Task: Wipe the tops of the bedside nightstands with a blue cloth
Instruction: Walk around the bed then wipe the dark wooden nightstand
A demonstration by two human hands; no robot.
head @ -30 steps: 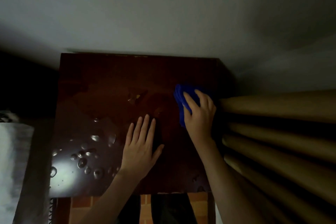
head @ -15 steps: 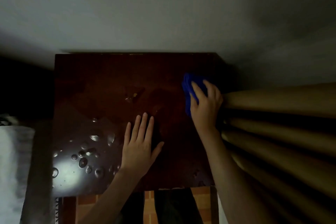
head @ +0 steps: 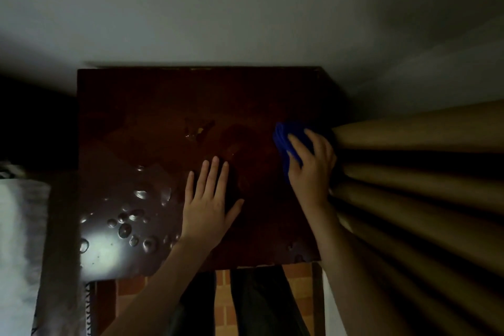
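Dim lighting. Dark wooden nightstand (head: 152, 106) stands against a pale wall (head: 245, 8). Right hand (head: 309, 169) presses a bunched blue cloth (head: 285, 136) onto the top near its right edge, just beside tan curtain folds (head: 422, 172). Left hand (head: 208, 204) lies flat, fingers spread, near the centre. Water droplets (head: 128, 224) cover the near left corner, catching glare. White bedding (head: 19, 240) at far left.
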